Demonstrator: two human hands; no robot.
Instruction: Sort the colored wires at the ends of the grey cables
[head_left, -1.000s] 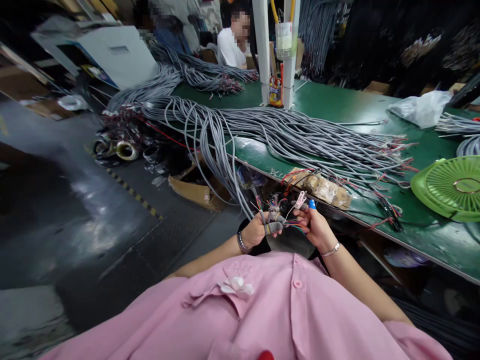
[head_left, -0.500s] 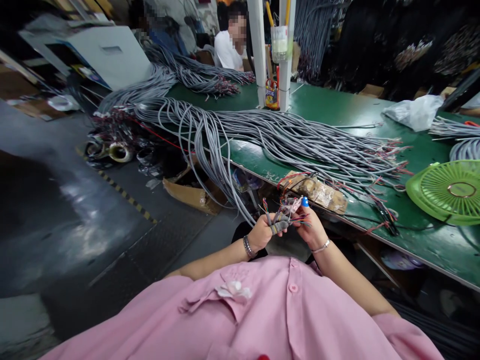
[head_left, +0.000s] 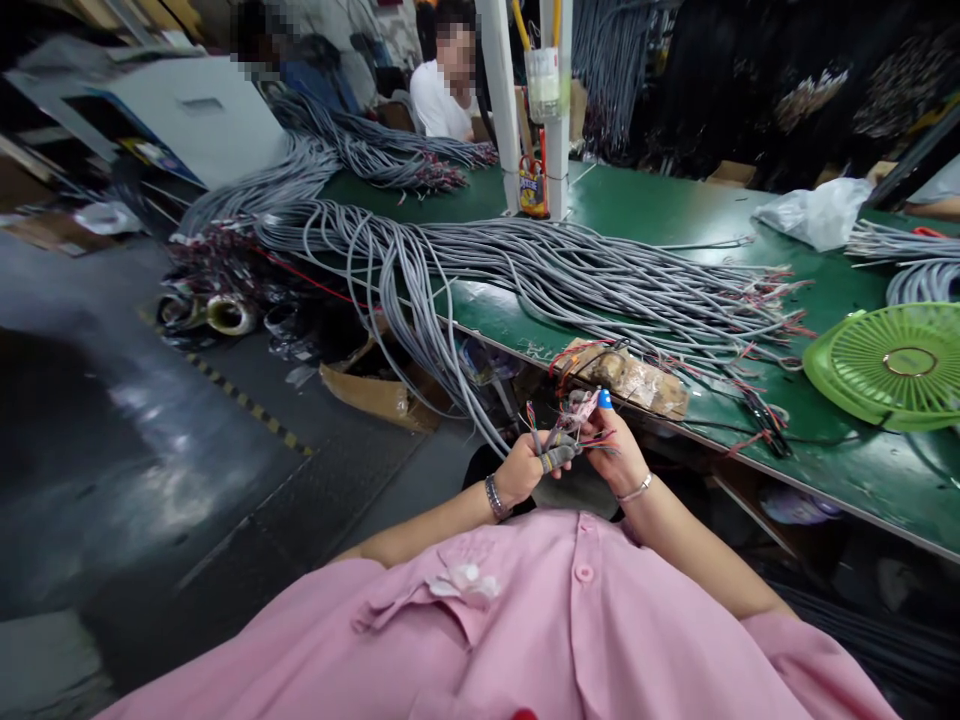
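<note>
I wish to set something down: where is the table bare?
Behind the cables, the table has a wide bare patch between the posts and the plastic bag. A smaller one lies between the fan and the near edge. It is crowded where the cables lie, and around the wrapped block.

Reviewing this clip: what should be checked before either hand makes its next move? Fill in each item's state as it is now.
1. Left hand has a closed grip on the grey cable ends: ok.
2. Right hand has its grip shut on the coloured wires: cannot tell; its fingers are at them, but the contact is too small to read.
3. Blue fingertip cover in place on the right hand: ok.
4. Coloured wires gathered neatly: not ok; they splay in different directions.
5. Draped cable bundle free of snags below the table edge: cannot tell.
6. Green fan apart from both hands: ok.
</note>
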